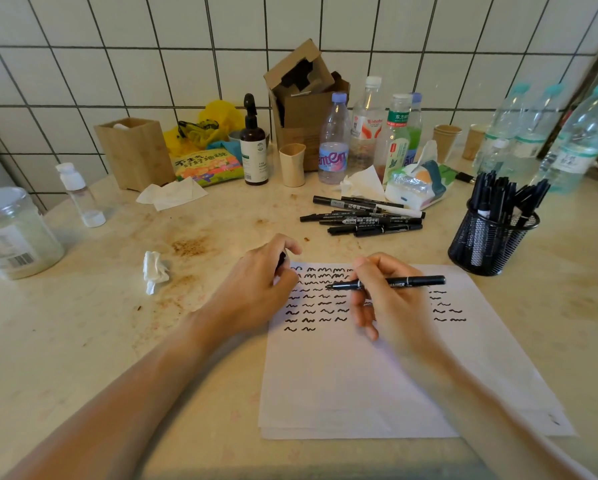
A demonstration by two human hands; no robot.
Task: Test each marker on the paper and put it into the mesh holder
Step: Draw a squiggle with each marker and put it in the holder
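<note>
Black uncapped marker [387,283] lies almost level above the white squiggle-covered paper [377,368], tip pointing left toward the left hand [256,289], tail toward the black mesh holder [491,237] just past the paper's far right corner. Right hand [391,299] fingers pinch its barrel; left fingers curl around something dark, seemingly the cap.
</note>
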